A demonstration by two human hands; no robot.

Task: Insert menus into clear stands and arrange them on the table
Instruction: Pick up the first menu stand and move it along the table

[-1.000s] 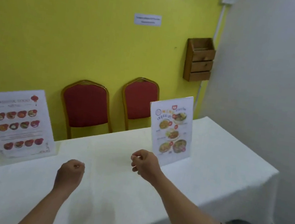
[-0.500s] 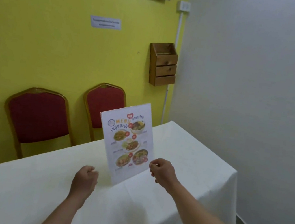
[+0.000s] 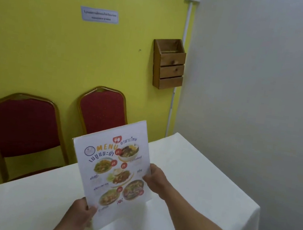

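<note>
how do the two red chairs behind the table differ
The left chair shows more of itself: its whole red back and a gold leg down its left side. The right chair shows only its upper back, with the menu stand and the table covering its lower part. The left chair also looks larger and sits lower in the frame. Both have red padded backs in gold frames and stand against the yellow wall.
</note>
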